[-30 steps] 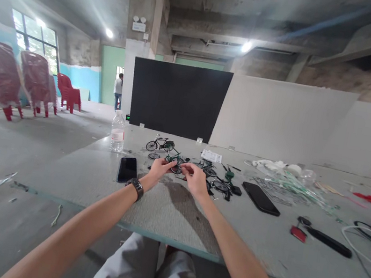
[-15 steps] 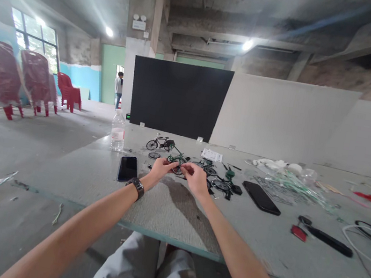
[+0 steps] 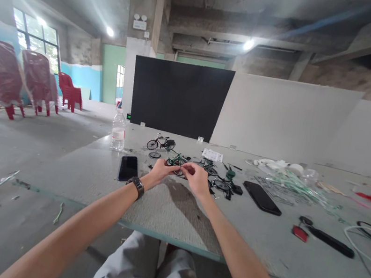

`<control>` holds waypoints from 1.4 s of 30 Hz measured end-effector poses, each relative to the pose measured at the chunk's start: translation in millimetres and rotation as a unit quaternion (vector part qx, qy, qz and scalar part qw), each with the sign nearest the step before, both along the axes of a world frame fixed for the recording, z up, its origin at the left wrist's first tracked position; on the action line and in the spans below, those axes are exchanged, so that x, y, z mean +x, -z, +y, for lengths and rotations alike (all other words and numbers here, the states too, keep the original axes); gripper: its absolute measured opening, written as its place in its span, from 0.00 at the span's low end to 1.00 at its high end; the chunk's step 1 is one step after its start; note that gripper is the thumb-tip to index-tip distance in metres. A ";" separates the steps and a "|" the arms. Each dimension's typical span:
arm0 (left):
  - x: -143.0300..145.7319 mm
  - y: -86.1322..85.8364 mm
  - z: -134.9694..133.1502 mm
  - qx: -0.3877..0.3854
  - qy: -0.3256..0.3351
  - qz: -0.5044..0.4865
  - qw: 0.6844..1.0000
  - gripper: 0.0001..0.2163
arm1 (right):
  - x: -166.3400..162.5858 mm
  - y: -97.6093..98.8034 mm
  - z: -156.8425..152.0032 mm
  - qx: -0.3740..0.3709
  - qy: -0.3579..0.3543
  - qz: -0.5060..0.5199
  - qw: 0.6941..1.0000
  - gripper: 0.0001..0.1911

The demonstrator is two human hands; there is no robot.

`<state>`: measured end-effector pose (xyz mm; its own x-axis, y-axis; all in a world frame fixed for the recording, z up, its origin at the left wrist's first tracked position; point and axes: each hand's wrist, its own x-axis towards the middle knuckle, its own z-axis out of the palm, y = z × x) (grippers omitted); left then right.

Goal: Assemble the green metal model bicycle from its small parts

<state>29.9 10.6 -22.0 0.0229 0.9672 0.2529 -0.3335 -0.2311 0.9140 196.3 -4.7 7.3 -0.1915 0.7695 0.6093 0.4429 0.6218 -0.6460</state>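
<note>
left hand (image 3: pixel 163 171) + right hand (image 3: pixel 196 179): together, pinched on green miniature bicycle (image 3: pixel 175 160) from both sides, too small for fuller grip | black model bicycle (image 3: pixel 160 143): upright, just beyond hands, out of working space

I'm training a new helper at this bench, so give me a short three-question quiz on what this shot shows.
1. True or false: the wristwatch is on the right wrist.
2. Multiple choice: what colour is the miniature bicycle at the left hand and right hand? A black, B green, C red.
3. Short answer: what lies flat on the table between the plastic water bottle and the left forearm?

Key: 1 false, it is on the left wrist; 2 B; 3 a smartphone.
</note>
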 end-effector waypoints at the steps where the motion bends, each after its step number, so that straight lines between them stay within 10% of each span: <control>1: 0.2 -0.2 -0.2 0.001 -0.001 0.002 1.000 0.20 | 0.0 -0.4 -0.2 0.001 -0.001 -0.001 1.000 0.12; 42: 2.3 -3.0 -6.8 0.028 0.083 0.087 0.992 0.13 | 19.4 -13.7 -5.3 0.167 0.026 -0.269 0.948 0.11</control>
